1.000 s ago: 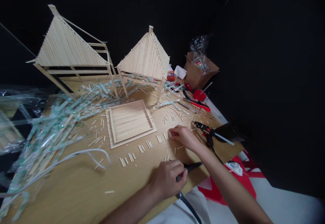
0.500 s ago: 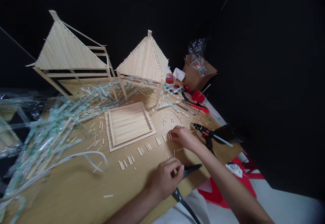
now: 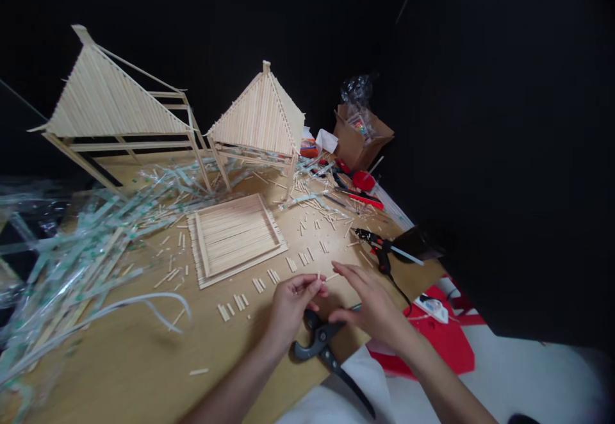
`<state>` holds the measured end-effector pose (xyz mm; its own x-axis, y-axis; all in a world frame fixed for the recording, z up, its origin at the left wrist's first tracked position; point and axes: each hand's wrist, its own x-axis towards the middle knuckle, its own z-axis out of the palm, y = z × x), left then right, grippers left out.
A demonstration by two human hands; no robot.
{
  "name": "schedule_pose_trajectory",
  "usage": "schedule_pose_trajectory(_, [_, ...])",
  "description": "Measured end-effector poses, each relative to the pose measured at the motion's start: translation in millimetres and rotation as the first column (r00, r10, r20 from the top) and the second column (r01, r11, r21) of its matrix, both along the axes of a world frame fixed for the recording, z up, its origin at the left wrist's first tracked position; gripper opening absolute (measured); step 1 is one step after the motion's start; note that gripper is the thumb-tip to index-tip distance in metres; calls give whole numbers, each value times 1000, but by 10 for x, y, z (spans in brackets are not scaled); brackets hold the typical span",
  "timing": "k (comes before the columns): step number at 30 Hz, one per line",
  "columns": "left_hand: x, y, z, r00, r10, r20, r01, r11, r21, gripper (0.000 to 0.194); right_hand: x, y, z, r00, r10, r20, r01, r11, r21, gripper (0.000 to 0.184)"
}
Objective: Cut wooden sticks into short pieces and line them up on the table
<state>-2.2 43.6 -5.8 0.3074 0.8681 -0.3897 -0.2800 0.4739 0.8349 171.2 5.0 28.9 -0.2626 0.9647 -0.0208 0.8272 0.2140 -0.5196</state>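
Observation:
My left hand (image 3: pixel 293 305) is closed, its thumb and forefinger pinching a short wooden stick piece (image 3: pixel 319 275) with only its tip showing. To its right, my right hand (image 3: pixel 372 302) is open, with thumb and fingers apart and nothing visible between them. A dark hand cutter (image 3: pixel 319 339) with a hooked jaw lies below and between my hands, at the front table edge, partly hidden by them. Small groups of cut stick pieces (image 3: pixel 258 285) run in a slanting row beyond my left hand. Behind that row is a shallow stick-built tray (image 3: pixel 240 235) with raised borders.
Two stick-built house models with a pitched roof (image 3: pixel 118 91) and a peaked roof (image 3: pixel 259 113) stand at the back. Plastic wrappers (image 3: pixel 106 225) cover the left side. A glue gun (image 3: pixel 379 248) lies right, near a cardboard box (image 3: pixel 358 142). Loose sticks litter the table (image 3: pixel 144 347).
My right hand has drawn back from the stick row and spread its fingers. My left hand has moved up and now shows a stick piece in its pinch. More of the cutter is uncovered.

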Motion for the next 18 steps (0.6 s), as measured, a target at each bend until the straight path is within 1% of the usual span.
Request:
schedule_pose_trajectory(1, [-17,19,7,1000,14,-16,-14,1000,26,36,17,-107,-54,1000,-8,26,10,996,-83,94])
schedule_pose_trajectory(3, [-47,59,17,999,31,-28,-29,996,79,34,23,-336,-174,991,61,119,-29,968,-251,112])
schedule_pose_trajectory(4, [-60,77,23,999,35,-29,-32,995,99,34,16,-444,-234,981,82,176,-28,956,-292,119])
schedule_pose_trajectory(5, [-71,91,30,999,36,-32,-32,993,114,33,7,-539,-288,972,72,225,-1,954,-300,123])
schedule_pose_trajectory(6, [-79,101,39,999,33,-35,-28,992,125,33,-1,-615,-332,964,65,258,13,956,-292,122])
schedule_pose_trajectory(7, [-87,105,48,999,33,-39,-27,991,134,33,-3,-669,-361,959,53,279,26,963,-269,118])
schedule_pose_trajectory(9, [-97,98,67,999,14,-39,-7,988,157,33,16,-718,-371,956,40,291,25,977,-213,102])
schedule_pose_trajectory(11, [-105,79,79,999,-27,-33,33,982,186,33,70,-712,-323,956,31,292,20,985,-170,87])
schedule_pose_trajectory(13, [-111,56,81,997,-70,-36,77,973,218,31,153,-692,-244,962,9,272,34,988,-153,73])
schedule_pose_trajectory(16, [-124,29,79,992,-91,-87,112,956,270,30,300,-684,-138,988,-28,150,48,990,-131,57])
schedule_pose_trajectory(18, [-134,13,87,983,-95,-155,141,939,315,30,386,-682,-93,996,-70,50,73,995,-71,48])
